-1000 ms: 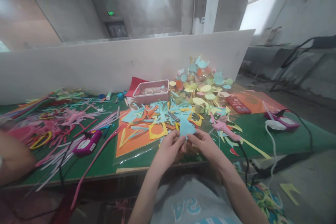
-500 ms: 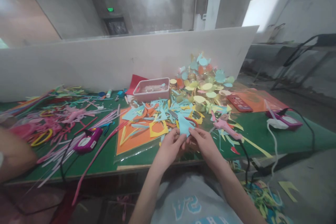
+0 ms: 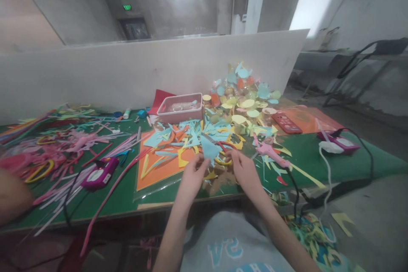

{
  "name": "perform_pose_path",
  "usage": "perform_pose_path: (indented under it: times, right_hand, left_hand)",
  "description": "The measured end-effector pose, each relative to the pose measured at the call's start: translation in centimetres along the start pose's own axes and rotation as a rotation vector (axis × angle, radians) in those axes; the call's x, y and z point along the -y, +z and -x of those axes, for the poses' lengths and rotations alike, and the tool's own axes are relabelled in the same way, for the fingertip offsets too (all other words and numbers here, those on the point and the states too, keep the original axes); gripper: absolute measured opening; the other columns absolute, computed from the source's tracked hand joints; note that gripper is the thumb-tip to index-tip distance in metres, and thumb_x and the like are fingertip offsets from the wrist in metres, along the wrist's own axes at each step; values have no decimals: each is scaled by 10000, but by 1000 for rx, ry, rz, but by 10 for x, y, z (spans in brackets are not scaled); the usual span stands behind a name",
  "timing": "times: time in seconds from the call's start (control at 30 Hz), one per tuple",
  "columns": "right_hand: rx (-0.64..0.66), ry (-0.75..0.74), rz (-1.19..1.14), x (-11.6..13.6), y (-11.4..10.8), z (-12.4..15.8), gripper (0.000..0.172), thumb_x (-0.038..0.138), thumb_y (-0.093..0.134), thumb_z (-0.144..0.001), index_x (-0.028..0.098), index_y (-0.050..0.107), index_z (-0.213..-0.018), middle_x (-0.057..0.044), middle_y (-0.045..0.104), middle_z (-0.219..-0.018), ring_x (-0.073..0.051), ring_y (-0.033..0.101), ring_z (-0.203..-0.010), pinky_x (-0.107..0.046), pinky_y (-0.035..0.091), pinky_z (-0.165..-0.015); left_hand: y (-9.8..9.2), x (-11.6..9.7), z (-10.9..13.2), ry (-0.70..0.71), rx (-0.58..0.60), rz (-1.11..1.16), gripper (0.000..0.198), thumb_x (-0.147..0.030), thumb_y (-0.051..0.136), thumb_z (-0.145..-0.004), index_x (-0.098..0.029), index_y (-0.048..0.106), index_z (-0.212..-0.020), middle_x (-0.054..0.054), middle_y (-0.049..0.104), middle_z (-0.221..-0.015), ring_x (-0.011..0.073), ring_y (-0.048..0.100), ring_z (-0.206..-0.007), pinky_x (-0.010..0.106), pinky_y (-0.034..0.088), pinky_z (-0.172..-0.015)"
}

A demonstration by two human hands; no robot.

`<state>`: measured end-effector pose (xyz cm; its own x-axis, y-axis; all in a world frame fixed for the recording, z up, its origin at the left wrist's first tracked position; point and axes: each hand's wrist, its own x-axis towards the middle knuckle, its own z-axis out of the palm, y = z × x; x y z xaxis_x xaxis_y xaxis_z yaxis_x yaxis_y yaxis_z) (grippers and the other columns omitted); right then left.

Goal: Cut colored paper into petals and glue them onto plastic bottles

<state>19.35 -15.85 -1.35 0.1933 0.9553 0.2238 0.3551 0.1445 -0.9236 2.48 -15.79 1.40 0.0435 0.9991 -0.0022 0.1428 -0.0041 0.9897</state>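
Head view: blue paper (image 3: 210, 150) juts forward from pinching left fingers (image 3: 205, 164).

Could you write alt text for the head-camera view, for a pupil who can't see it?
A person's left hand holds blue paper while the right hand holds scissors with red and yellow handles, over a green table strewn with colourful paper scraps.

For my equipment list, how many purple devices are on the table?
2: one purple device at left on the table, another at right. Others may be hidden.
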Motion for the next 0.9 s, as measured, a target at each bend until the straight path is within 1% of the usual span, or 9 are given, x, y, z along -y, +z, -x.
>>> perform_pose_path:
  times: [0.07,0.13,0.2,0.33,0.5,0.63,0.7,0.77,0.9]
  right_hand:
    - [-20,-111,368,-2,-5,-8,400,404,376,-1026,171,700,-1060,-132,726,-1058,-267,649,-998,-389,477,-898]
    - [34,-152,618,-1,-6,-19,314,298,448,-1012,139,665,-1173,-159,693,-1151,-280,613,-1102,-390,455,-963]
    - [98,-147,712,1,-2,-29,296,263,522,-986,112,654,-1203,-182,677,-1164,-302,597,-1130,-397,454,-970]
    - [186,-109,801,6,15,-45,335,285,665,-915,43,673,-1146,-245,661,-1169,-367,584,-1147,-432,457,-959]
    - [230,-29,823,9,27,-56,289,218,651,-914,12,656,-1116,-283,650,-1165,-368,622,-1102,-403,480,-892]
    - [217,6,753,10,24,-60,239,124,565,-932,-12,614,-1122,-306,654,-1142,-358,636,-1095,-391,465,-897]
    - [202,14,683,12,20,-61,236,113,526,-943,-4,587,-1139,-292,663,-1134,-335,643,-1091,-374,458,-904]
    - [184,22,591,15,15,-62,241,168,525,-955,37,561,-1155,-245,673,-1134,-293,654,-1069,-344,464,-889]
    - [151,55,410,24,4,-62,332,413,558,-944,144,530,-1136,-113,699,-1022,-226,677,-906,-300,490,-753]
  left_hand:
    - [-5,3,-4,-24,-76,-16,372,-545,679,-704,-195,586,-788,-19,563,-719,152,549,-674,274,455,-673]
    - [-8,6,-8,-26,-108,-8,387,-556,680,-674,-196,593,-784,-29,554,-685,145,535,-632,279,456,-660]
    - [-9,9,-10,-20,-132,17,395,-561,686,-642,-196,598,-764,-38,543,-641,142,526,-603,283,457,-653]
    - [-8,13,-12,-32,-182,52,403,-560,703,-593,-196,581,-717,-37,550,-611,142,526,-588,282,455,-630]
    - [-11,15,-12,-17,-186,56,375,-534,714,-621,-205,549,-692,-40,551,-619,137,532,-583,279,457,-634]
    - [-17,12,-9,19,-237,58,343,-509,708,-675,-203,560,-721,-41,547,-624,138,545,-605,269,450,-646]
    - [-20,9,-8,43,-286,64,328,-497,705,-694,-204,561,-729,-41,542,-624,138,539,-611,261,444,-636]
    - [-23,7,-7,73,-339,69,322,-492,698,-708,-207,550,-720,-42,530,-624,137,534,-620,254,440,-636]
    - [-28,3,-7,111,-441,111,328,-491,697,-708,-204,539,-728,-42,530,-647,133,546,-651,254,451,-681]
